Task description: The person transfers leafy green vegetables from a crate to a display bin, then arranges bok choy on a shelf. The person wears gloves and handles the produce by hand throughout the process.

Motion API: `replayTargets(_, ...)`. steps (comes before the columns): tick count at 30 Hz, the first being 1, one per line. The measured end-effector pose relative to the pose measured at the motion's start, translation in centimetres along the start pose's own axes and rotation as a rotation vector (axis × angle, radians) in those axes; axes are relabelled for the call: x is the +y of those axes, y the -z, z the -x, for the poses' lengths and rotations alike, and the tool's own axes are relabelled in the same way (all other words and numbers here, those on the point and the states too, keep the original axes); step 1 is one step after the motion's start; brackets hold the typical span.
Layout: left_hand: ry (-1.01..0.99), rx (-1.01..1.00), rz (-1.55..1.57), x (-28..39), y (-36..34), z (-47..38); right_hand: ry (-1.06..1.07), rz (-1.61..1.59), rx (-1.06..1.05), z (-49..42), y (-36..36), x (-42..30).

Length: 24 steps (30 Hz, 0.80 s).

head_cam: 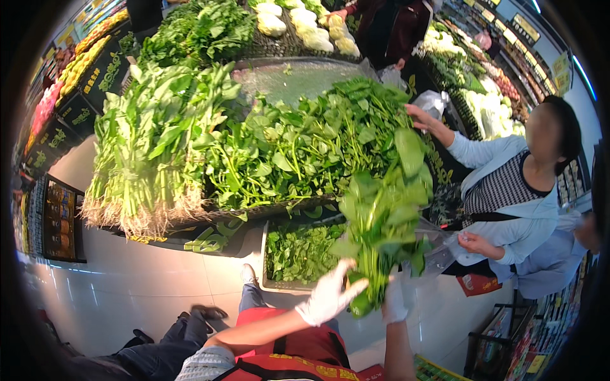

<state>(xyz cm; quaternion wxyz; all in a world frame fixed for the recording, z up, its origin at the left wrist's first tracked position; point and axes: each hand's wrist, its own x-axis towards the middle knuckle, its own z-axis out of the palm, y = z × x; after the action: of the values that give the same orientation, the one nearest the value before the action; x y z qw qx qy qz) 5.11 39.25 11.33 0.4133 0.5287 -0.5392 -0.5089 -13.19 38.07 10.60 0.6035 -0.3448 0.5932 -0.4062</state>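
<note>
A thick bunch of leafy greens (381, 224) is held upright in front of me, its stems down between my two white-gloved hands. My left hand (331, 297) is at the left side of the stems, thumb and fingers apart; whether it grips them is unclear. On the other side my right hand (395, 300) holds the stem ends, its fingers partly hidden by leaves. Beside the bunch is a clear plastic bag (436, 252), near another person's hand (481, 245). Below and left of the bunch, a crate (263, 257) on the floor contains loose greens (305, 252).
Ahead is a vegetable stand with rooted greens (147, 157), leafy greens (290, 147) and Chinese cabbages (305, 28). To the right, a person in a light jacket (517, 185) reaches to the stand. Someone's legs (176, 338) are close on my left. A rack (498, 333) stands lower right.
</note>
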Motion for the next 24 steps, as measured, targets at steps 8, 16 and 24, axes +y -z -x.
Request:
replayTargets(8, -0.147, 0.467, -0.009, 2.7, 11.3, -12.5, 0.356, 0.333, -0.305, -17.5, -14.2, -12.2)
replayTargets(16, -0.004, 0.445, -0.224, -8.3, 16.0, -22.0, 0.078, 0.922, -0.082, -28.4, -19.6, -9.2)
replayTargets(24, 0.088, 0.376, -0.360, -5.1, 20.1, -20.4, 0.049, 0.580, -0.230, -25.7, -14.7, -12.9)
